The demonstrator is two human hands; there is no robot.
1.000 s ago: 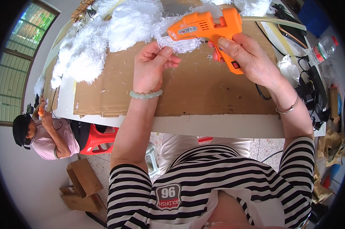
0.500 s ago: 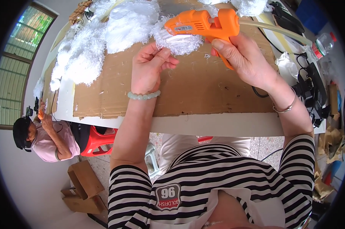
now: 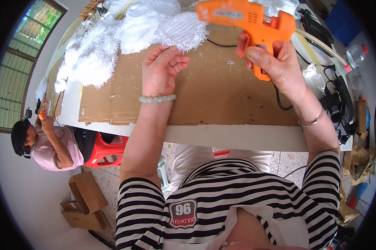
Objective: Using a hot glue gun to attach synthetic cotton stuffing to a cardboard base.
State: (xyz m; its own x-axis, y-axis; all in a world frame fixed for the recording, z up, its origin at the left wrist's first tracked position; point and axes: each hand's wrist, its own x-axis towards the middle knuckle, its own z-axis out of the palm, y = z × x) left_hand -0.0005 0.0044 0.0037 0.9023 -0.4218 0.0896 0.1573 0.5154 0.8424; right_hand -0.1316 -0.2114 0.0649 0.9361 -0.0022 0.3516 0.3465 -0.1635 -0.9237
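Observation:
My left hand is closed, thumb and forefinger pinching the near edge of a round, white, fringed fabric piece. A ribbed face of the piece shows, with shaggy strands round its rim. In my right hand is an orange hot glue gun, held by the handle above the cardboard. Its nozzle points left, and its front end is close to the right side of the fringed piece in the picture. A pale glue stick trails out of the gun's back.
More white fringed pieces are heaped at the left of the cardboard sheet on the table. A clear bottle, crumpled white wrapping and black cables lie right. Another person sits at far left.
My right hand has drawn the glue gun to the right, off the fringed piece. The piece has shifted slightly left and its ribbed face now shows more.

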